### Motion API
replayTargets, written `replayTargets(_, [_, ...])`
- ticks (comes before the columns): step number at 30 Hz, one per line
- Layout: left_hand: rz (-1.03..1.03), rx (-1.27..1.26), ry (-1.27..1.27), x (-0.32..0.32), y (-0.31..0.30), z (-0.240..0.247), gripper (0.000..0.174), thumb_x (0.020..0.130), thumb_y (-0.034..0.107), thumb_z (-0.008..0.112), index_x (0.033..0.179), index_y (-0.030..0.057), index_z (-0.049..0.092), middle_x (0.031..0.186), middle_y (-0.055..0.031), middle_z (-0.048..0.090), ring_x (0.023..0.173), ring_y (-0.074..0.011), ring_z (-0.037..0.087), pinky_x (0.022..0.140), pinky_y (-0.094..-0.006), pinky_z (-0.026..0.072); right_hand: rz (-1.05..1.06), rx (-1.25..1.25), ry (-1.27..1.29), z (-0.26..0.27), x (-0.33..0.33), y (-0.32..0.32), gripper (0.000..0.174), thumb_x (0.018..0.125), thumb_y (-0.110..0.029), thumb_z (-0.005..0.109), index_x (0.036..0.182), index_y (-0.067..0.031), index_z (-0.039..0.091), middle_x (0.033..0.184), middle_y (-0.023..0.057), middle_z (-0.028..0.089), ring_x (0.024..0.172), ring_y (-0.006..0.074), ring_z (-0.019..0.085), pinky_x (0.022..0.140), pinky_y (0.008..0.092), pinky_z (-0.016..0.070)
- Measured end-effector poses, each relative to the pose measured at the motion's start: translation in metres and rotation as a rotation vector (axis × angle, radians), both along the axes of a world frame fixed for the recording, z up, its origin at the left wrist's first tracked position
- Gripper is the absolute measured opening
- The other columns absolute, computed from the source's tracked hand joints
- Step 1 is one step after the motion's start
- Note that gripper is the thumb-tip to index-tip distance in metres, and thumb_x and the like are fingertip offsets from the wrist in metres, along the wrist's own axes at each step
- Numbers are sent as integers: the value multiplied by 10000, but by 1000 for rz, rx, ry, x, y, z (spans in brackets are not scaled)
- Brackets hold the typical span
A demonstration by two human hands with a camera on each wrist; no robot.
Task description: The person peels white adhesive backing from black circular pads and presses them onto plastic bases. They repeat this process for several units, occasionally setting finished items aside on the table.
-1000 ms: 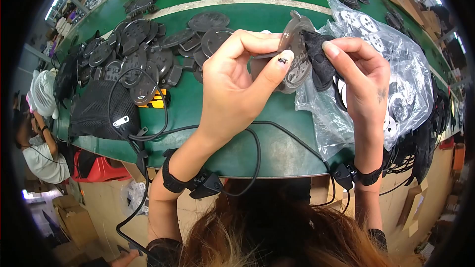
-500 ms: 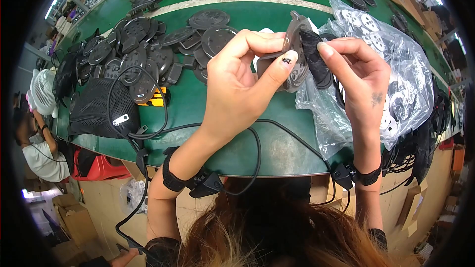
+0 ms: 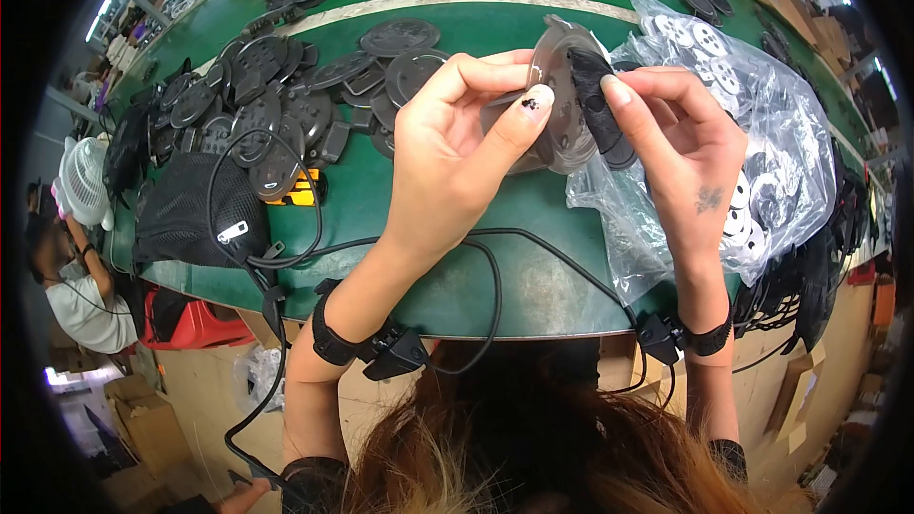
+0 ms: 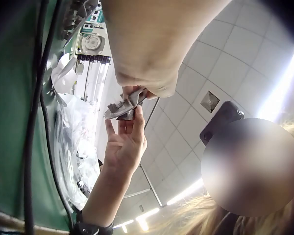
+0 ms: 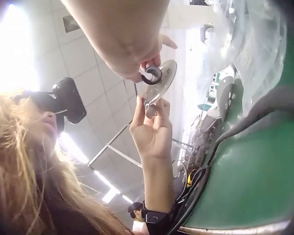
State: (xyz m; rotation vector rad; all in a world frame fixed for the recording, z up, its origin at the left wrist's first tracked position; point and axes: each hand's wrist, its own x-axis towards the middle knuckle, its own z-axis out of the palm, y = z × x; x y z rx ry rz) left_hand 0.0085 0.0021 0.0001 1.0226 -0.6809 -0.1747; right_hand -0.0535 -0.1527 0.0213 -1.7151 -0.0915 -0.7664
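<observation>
Up over the table edge, my left hand (image 3: 433,157) grips a smoky grey, see-through plastic disc (image 3: 564,124) between thumb and fingers, its face turned to the right. Against that face lies a thin black piece (image 3: 598,105), which looks soft and creased in the head view. My right hand (image 3: 693,152) pinches the black piece between thumb and index finger. From the right wrist view, a dark round rim (image 5: 152,75) shows at the right fingertips, right beside the disc (image 5: 167,83). The left fingers behind the disc are partly hidden.
Many similar grey discs (image 3: 257,114) lie heaped at left. A black mesh pouch (image 3: 195,214) and yellow-black tool (image 3: 303,188) sit before them. A clear plastic bag (image 3: 790,162) of white discs is at right. Black cables (image 3: 571,266) cross the table front.
The black piece now lies flatter along the disc, and the disc has turned its face more toward the head camera. Beyond the white strip, the dark parts have shifted right.
</observation>
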Motion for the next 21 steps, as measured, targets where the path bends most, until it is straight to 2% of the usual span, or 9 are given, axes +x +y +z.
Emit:
replayTargets(3, [-29,-41,50,-1,-2,1,147,834,7,551,968,-31,503,1129,-170,513,1012,-161,524,874,-291,444,-125,-134,-8,-3,0,5,201,709,-67,718,861,16,616,815,76,618,788,125,586,736,246,459])
replayTargets(5, [-47,-80,83,-3,-2,1,152,819,-15,573,952,-34,504,1147,-190,493,1035,-173,504,900,-297,418,-166,-242,-65,-8,3,3,302,658,-125,757,886,8,611,828,102,615,791,169,599,729,275,465])
replayTargets(7, [-39,-64,45,-3,-3,-2,158,824,0,577,959,-25,499,1169,-194,479,1065,-188,488,914,-312,406,-156,-348,29,-8,0,6,342,735,-49,696,1039,39,564,997,77,561,962,158,538,904,330,414])
replayTargets(12, [-81,-156,102,-4,-5,-8,189,831,14,577,985,-2,470,1165,-181,481,1060,-181,489,907,-317,406,-216,-456,34,-7,-1,10,493,684,-135,751,1093,32,532,1065,91,521,1014,187,513,905,341,408])
replayTargets(14, [-109,-179,128,-3,-5,-11,194,837,17,571,994,6,457,1152,-169,488,1051,-173,494,896,-313,413,-246,-549,56,-7,0,10,722,607,-260,803,1181,5,455,1121,116,440,1097,225,438,900,362,408])
replayTargets(15, [-137,-177,169,-1,-3,-12,182,854,36,549,1002,12,445,1129,-154,496,1040,-172,501,888,-319,419,-249,-549,54,-8,0,10,722,607,-260,803,1181,5,455,1121,116,440,1097,225,438,900,362,408])
replayTargets(17, [-165,-175,207,1,-3,-10,170,872,56,527,1010,19,433,1107,-138,503,1030,-170,508,880,-326,425,-267,-689,-17,-12,0,11,894,537,-346,824,1246,-34,377,1155,134,356,1158,261,350,903,386,404])
replayTargets(18, [-178,-196,264,1,-3,-7,158,889,80,500,1019,24,429,1085,-126,507,1010,-172,517,862,-332,434,-289,-678,-4,-13,0,16,972,491,-359,839,1272,-53,348,1160,138,335,1156,267,335,926,378,386])
replayTargets(21, [-158,-190,318,5,-4,-5,166,916,128,452,1051,38,416,1062,-117,509,978,-188,529,842,-361,436,-185,-536,-89,-15,3,13,899,531,-368,824,1233,-46,362,1113,162,344,1044,304,392,886,394,383])
